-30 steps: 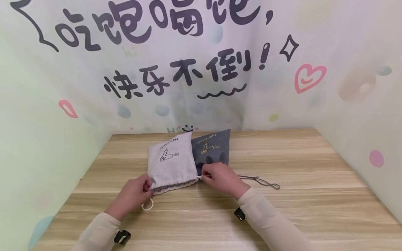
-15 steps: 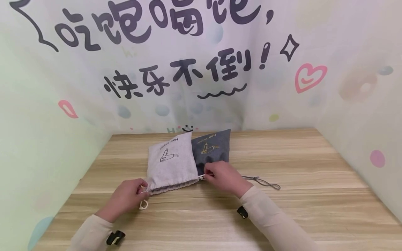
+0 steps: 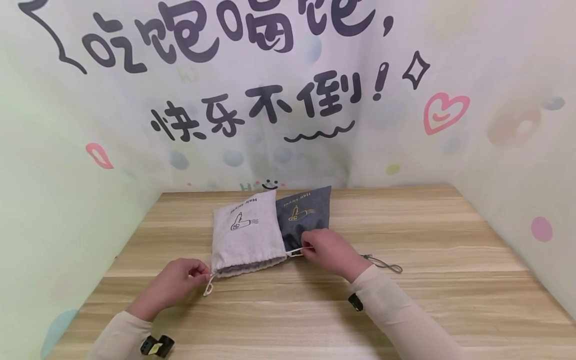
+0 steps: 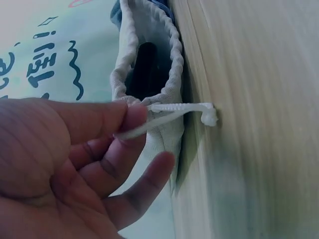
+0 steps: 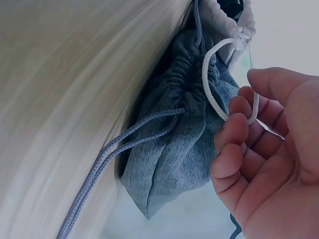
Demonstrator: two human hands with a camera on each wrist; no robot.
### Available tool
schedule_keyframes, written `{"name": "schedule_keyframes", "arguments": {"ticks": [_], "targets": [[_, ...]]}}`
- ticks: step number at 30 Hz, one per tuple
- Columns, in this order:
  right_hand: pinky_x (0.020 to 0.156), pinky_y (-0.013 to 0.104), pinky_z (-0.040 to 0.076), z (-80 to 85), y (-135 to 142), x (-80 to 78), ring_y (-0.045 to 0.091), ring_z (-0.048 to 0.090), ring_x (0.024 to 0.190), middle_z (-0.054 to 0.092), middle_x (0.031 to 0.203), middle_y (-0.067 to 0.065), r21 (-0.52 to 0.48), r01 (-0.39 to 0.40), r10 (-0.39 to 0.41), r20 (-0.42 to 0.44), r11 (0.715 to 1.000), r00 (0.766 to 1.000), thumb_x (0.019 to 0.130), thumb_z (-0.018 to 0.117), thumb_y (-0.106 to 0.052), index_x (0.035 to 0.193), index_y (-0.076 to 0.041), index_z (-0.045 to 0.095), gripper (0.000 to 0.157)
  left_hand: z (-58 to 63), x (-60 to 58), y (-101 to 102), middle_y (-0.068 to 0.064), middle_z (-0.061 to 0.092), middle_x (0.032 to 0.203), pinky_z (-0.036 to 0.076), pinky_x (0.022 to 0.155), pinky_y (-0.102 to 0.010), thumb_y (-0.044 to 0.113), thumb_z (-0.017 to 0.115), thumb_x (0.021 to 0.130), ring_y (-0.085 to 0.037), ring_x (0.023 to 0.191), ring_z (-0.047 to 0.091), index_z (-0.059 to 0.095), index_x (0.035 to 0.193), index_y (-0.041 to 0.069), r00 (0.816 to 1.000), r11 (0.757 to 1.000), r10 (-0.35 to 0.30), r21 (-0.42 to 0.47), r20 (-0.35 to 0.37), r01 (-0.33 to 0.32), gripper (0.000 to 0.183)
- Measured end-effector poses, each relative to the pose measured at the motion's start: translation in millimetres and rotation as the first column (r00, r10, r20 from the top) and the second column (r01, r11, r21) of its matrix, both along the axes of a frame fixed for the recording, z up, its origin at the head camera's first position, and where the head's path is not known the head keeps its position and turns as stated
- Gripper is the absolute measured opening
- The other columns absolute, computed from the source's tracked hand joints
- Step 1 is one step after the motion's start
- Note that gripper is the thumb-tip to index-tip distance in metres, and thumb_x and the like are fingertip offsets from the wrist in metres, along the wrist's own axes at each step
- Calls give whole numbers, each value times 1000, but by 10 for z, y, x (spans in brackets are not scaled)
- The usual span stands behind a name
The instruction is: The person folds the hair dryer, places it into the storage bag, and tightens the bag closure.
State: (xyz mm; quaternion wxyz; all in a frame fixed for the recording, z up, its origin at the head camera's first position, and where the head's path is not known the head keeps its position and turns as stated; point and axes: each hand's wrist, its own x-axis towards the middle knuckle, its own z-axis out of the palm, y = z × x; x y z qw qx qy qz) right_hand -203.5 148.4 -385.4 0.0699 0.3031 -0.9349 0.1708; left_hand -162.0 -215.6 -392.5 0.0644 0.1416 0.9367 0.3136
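Observation:
A light grey drawstring pouch point(image 3: 245, 235), printed with a hair dryer, lies with its gathered mouth facing me. My left hand point(image 3: 177, 280) pinches the white drawstring point(image 4: 184, 107) at the mouth's left corner between thumb and forefinger. On the other side my right hand point(image 3: 333, 252) holds the loop of white cord point(image 5: 207, 82) coming out of the right corner, fingers curled about it. The mouth still gapes, and something dark point(image 4: 144, 64) shows inside; its kind is hidden. A dark grey pouch point(image 3: 297, 215) with a gold hair dryer print lies partly behind the light one, its mouth drawn together.
The dark pouch's grey cord point(image 3: 387, 265) trails to the right over the wooden table point(image 3: 279, 320). A printed cloth backdrop point(image 3: 252, 160) rises behind the table and along both sides.
My right hand has moved right, drawing out more white cord. My left hand has shifted left, off the pouch's corner and onto its cord. Both pouches have barely moved.

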Motion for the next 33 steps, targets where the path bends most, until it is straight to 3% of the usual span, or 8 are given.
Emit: {"name": "schedule_keyframes", "arguments": {"ticks": [4,7,11,19,23,26,28,33], "targets": [[58,28,39,-8,45,-9,10,43,60,46,65,-9,16,12,-11,-12,1000,1000,91,68,-16,74,-19,52,24,2,39,-14,5,55,66,42,52,-28,11,66,90,-11,58,48,64,79,12,1000,1000,-18,-24,-2,18,12],[57,28,38,-20,75,-17,10,42,59,45,63,-9,21,16,-16,-28,1000,999,90,68,-17,72,-20,49,26,2,79,-54,9,48,61,51,78,-50,15,70,89,-9,56,44,59,74,17,993,991,-28,-136,-114,13,19],[56,28,37,-36,113,-31,10,40,59,43,63,-10,34,12,-10,-55,999,998,90,69,-17,72,-20,48,27,-12,114,-122,14,40,57,19,94,-81,18,75,87,-7,57,40,52,68,23,964,970,-34,-241,-264,-32,29],[55,29,37,-45,167,-42,10,41,59,42,64,-9,48,45,-41,-88,998,995,89,70,-20,71,-20,48,28,29,137,-235,11,48,64,13,96,-82,17,74,88,-10,62,48,54,71,22,937,958,9,-266,-349,-108,27],[55,30,37,-56,194,-34,11,41,59,43,65,-8,43,73,-69,-90,996,994,88,70,-21,71,-19,49,28,19,136,-284,7,51,69,25,94,-77,17,74,87,-16,65,52,57,72,20,913,946,20,-287,-406,-148,23],[55,30,38,-67,217,-21,12,42,59,44,66,-8,40,94,-89,-107,995,990,88,71,-22,71,-19,49,28,-1,132,-305,5,54,71,44,77,-61,18,76,85,-25,69,53,59,72,19,872,938,20,-292,-489,-186,22],[56,31,39,-69,228,-8,12,43,59,44,67,-8,43,103,-96,-143,994,985,87,72,-22,71,-19,49,28,-14,132,-314,4,58,73,44,62,-52,19,77,84,-30,74,55,61,72,18,846,933,30,-288,-533,-214,20],[61,35,38,-86,264,33,13,44,63,46,69,-11,85,135,-108,-266,987,958,86,74,-24,71,-20,52,26,-40,151,-324,2,61,78,42,57,-52,23,76,85,-37,83,55,63,76,17,842,922,71,-287,-535,-260,17]]}}
